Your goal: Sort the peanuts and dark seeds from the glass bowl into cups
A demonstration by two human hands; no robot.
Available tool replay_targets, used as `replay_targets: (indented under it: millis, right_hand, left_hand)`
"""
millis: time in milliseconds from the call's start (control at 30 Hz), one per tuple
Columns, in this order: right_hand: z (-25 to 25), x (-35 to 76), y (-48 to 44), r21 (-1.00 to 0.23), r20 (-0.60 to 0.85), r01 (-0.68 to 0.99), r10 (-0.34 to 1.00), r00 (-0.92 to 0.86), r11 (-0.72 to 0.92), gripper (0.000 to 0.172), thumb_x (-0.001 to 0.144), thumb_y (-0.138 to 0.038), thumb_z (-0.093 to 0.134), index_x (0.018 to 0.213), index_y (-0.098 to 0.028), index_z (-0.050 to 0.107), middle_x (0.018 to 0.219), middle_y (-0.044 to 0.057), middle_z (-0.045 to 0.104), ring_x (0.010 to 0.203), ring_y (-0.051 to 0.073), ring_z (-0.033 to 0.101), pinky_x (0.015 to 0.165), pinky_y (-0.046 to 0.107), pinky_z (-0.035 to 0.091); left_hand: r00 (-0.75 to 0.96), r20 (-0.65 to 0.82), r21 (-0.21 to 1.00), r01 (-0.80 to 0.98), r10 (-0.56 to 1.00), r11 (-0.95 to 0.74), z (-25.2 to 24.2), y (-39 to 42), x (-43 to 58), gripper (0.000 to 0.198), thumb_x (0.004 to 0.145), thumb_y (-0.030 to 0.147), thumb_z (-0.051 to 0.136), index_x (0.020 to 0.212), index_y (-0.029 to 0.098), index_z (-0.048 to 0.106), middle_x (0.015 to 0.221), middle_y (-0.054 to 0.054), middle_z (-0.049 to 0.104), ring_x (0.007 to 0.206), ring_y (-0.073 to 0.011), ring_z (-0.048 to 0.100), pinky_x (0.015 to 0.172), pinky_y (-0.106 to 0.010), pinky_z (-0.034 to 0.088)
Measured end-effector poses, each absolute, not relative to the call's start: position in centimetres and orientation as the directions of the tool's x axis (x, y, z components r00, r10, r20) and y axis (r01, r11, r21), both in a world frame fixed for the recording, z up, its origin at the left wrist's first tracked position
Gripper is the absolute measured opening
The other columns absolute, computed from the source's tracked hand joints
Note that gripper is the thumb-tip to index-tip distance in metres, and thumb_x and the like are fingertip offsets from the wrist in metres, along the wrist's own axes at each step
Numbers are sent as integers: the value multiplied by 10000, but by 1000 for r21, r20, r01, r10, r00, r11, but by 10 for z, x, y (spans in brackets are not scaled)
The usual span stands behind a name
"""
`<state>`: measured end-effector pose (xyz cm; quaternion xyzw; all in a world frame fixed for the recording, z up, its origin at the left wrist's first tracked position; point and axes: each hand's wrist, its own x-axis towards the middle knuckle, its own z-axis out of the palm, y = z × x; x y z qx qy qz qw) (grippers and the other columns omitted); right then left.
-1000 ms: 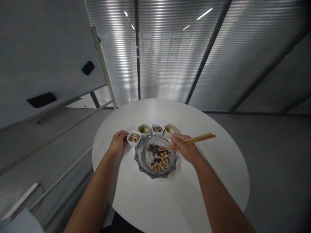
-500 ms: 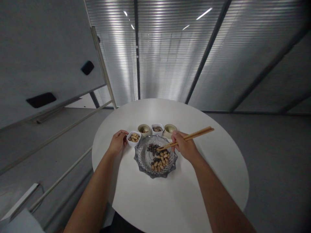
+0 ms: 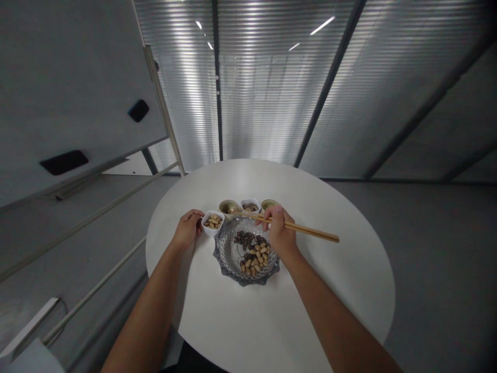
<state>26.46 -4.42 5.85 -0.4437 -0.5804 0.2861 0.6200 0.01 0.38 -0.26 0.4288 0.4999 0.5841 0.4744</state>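
Observation:
My right hand [image 3: 278,233] is closed on a pair of wooden chopsticks [image 3: 306,229]. Their tips reach left over a small round cup [image 3: 228,206] at the back. Below the hand stands a cut-glass bowl [image 3: 227,257] with pale nuts and dark seeds mixed in it. My left hand [image 3: 188,228] curls against a small white square dish [image 3: 213,221] filled with pale nuts, holding its left side. A second white dish [image 3: 250,205] with dark seeds and another round cup [image 3: 268,204] stand in the same back row.
Everything sits on a round white table [image 3: 272,311]. A whiteboard on a stand [image 3: 77,88] leans at the left. Frosted glass panels [image 3: 272,77] rise behind the table. Grey floor lies to the right.
My right hand lifted the chopstick tips out of the glass bowl and swung them left and back, over the small cups. My left hand stayed on the white dish.

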Motion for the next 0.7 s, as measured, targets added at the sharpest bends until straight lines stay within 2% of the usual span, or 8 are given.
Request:
replay_targets:
  millis: [233,333,433,500,533,600,700]
  right_hand:
    - [57,262,-40,-834,486,256,870,-76,489,438,1037,-542,419,774,-235,588,715,14,638,721,193,639,750,326,507]
    - [59,270,-44,-862,466,212,885,-28,460,388,1014,-496,483,760,-230,607,713,19,652,747,198,652,763,332,509]
    - [65,283,-48,-906,416,92,909,29,412,369,957,-482,553,690,-230,586,560,-8,586,590,181,608,636,313,498]
    - [71,291,-51,-938,346,-15,938,13,346,391,909,-504,583,631,-229,563,435,-40,469,442,158,523,499,289,437]
    - [75,295,-51,-949,311,-49,950,3,311,423,880,-523,600,584,-226,543,413,-46,430,391,141,475,439,275,385]
    - [81,303,-53,-962,259,-92,966,-1,257,482,824,-567,632,521,-217,498,455,-33,448,362,117,444,376,258,298]
    - [85,311,-54,-974,223,-55,972,-66,220,510,809,-596,638,510,-208,497,454,-31,439,350,111,440,367,251,257]
  left_hand:
    - [-194,15,993,-114,981,-38,-1,3,2,168,712,332,640,764,173,655,488,35,520,376,-101,415,381,-224,277]
    - [-197,15,991,-127,980,-41,-2,4,2,176,715,340,644,767,173,657,505,27,537,381,-100,418,375,-223,272]
    - [-192,18,990,-137,981,-45,-2,4,2,179,714,346,649,758,172,654,509,21,546,383,-98,417,375,-222,276]
    - [-187,22,990,-134,982,-48,-1,3,1,182,713,349,654,755,172,655,502,24,536,381,-99,419,376,-223,280]
    - [-185,23,990,-130,983,-47,0,3,1,184,714,352,656,755,172,656,498,26,530,379,-101,420,376,-224,282]
    - [-185,22,991,-125,983,-46,0,3,1,185,716,354,654,758,174,656,491,29,524,376,-103,421,375,-225,284]
    - [-181,21,992,-118,983,-43,0,2,0,187,715,355,650,763,175,658,494,26,534,377,-105,422,376,-225,289]
